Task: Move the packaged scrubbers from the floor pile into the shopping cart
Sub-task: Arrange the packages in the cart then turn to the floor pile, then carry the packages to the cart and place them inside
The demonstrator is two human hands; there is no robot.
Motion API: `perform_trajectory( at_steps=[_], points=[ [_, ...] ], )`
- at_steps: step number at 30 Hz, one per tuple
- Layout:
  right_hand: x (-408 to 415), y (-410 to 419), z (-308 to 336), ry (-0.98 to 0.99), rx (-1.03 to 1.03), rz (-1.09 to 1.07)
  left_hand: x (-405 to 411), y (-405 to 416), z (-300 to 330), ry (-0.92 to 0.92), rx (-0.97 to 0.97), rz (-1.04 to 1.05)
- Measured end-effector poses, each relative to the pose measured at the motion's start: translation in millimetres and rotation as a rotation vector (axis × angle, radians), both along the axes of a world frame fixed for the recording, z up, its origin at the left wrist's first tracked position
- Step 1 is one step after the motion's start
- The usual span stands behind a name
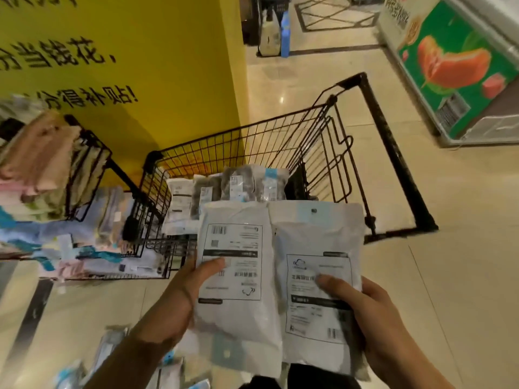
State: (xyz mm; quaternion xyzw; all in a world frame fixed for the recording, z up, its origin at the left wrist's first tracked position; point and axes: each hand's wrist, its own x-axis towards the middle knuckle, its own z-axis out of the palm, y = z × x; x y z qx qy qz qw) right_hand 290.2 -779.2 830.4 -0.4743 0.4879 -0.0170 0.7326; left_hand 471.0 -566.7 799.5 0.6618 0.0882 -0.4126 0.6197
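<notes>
Two white scrubber packets held just before the black wire cart point(280, 141) | left hand point(179, 301) gripping left packet point(238, 276) | right hand point(365, 313) gripping right packet point(317, 265) | roughly five packets in cart point(224, 189)

A yellow wall point(157, 66) with black printed characters stands at the upper left. Against it, at the left edge, a black wire rack point(90, 169) holds folded cloths point(39, 158) in pink, tan and blue, blurred in this view. At the upper right sits a chest freezer point(460, 77) with a green side panel showing a red fruit picture. The beige tiled floor point(463, 276) has dark inlaid lines. A blue container point(285, 35) stands far back.
</notes>
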Motion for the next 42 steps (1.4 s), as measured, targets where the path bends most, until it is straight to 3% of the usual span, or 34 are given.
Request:
perform_trajectory(
  at_steps=[6,12,21,27,30,37,42],
  points=[
    [109.0,-85.8,-26.1,-0.023,0.025,0.116,80.1,-67.0,-7.9,-0.095,0.044,0.084],
    [207.9,-136.1,-74.1,0.052,0.075,0.22,160.7,-107.9,-42.5,-0.006,0.078,0.17],
    [332.9,-180.1,-224.6,0.166,0.036,0.058,298.4,-159.4,-189.2,0.046,0.207,0.03],
    [364.4,-171.3,-298.8,0.239,0.021,0.024,346.8,-181.0,-265.1,0.07,0.307,-0.171],
    [367.1,-164.8,-315.9,0.305,-0.104,-0.004,347.6,-186.0,-282.7,0.059,0.351,-0.117],
    [360.1,-151.1,-319.4,0.356,-0.419,0.021,329.5,-195.9,-277.5,-0.108,0.512,-0.057],
    [348.2,-134.2,-283.7,0.41,-0.484,0.08,319.5,-189.5,-243.3,-0.049,0.424,-0.053]
  ],
)
